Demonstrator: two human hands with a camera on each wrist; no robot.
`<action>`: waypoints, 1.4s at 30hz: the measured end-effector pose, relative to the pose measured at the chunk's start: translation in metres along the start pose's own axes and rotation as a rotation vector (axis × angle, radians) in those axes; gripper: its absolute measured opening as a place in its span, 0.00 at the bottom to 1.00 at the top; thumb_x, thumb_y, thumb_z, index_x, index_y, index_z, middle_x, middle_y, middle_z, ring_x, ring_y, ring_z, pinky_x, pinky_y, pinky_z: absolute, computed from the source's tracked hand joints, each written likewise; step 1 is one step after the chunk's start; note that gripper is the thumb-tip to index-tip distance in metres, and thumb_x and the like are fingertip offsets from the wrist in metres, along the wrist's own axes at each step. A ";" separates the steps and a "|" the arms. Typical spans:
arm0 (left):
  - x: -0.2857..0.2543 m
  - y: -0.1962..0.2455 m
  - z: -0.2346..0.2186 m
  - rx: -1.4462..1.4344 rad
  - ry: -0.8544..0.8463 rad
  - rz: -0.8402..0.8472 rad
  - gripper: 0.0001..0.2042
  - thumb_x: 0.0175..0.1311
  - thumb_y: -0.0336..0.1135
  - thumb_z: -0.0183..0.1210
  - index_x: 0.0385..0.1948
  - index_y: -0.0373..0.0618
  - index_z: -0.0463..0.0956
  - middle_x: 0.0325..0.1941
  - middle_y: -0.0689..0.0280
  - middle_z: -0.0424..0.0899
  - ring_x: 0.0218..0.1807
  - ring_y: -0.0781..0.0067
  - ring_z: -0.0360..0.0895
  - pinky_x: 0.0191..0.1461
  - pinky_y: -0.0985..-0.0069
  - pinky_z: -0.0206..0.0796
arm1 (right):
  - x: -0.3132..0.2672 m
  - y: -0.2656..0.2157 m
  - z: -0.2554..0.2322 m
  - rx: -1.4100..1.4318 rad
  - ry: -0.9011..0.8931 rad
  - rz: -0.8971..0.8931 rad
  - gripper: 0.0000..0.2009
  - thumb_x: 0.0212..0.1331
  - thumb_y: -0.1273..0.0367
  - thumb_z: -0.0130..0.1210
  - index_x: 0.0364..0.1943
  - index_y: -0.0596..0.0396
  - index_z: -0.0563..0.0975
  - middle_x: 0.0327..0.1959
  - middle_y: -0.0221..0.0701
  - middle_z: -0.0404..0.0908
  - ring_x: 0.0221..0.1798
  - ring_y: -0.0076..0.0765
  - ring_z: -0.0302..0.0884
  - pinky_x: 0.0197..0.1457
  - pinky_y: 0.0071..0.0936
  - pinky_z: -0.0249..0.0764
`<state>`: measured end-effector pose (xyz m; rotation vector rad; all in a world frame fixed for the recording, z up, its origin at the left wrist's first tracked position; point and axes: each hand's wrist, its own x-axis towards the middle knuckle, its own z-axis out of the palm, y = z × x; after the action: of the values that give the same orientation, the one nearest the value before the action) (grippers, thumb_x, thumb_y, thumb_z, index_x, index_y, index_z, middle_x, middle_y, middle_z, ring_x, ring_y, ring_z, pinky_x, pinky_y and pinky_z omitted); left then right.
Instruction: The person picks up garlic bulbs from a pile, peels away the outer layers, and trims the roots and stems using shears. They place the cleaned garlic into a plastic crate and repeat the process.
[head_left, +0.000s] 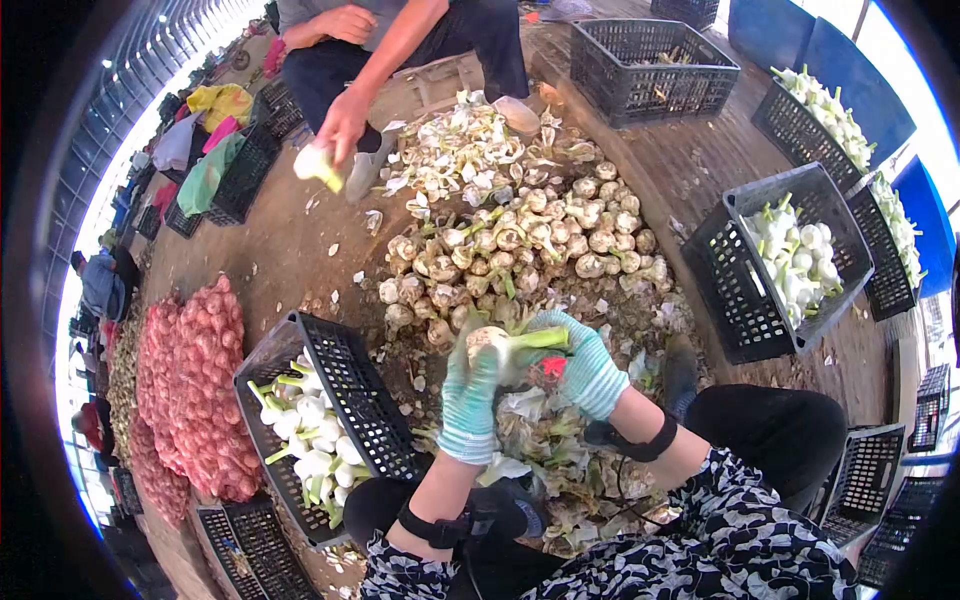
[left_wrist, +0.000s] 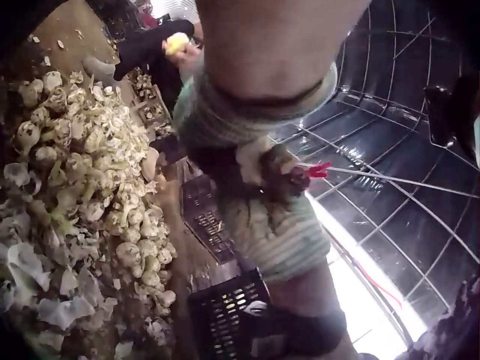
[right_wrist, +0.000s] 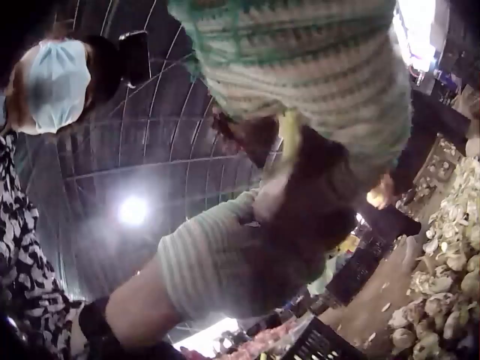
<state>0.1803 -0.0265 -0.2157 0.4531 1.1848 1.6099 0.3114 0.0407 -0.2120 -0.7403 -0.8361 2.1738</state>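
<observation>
My left hand, in a ribbed, green-and-white striped knit glove, grips a rounded, pale bulb. My right hand, gloved alike, curls at the thick green stalk; a small red part shows beside its palm. The bulb is located above papery, crumpled husks, near a heap of round, soil-marked bulbs. A perforated black plastic crate containing smooth white bulbs stands to my left, tilted.

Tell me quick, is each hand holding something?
Left hand: closed around a pale bulb.
Right hand: closed on a red-ended object, too blurred to name.
</observation>
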 end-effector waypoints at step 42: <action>-0.007 0.032 -0.001 0.622 -0.410 0.198 0.30 0.37 0.26 0.65 0.48 0.39 0.65 0.47 0.61 0.71 0.48 0.72 0.69 0.52 0.76 0.61 | -0.016 -0.043 0.003 -0.997 -0.203 -0.272 0.10 0.42 0.74 0.58 0.31 0.58 0.72 0.25 0.33 0.76 0.27 0.30 0.72 0.28 0.24 0.69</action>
<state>0.1656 -0.0325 -0.1868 1.2681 1.3291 1.1940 0.3359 0.0517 -0.1750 -0.7840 -2.0439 1.5153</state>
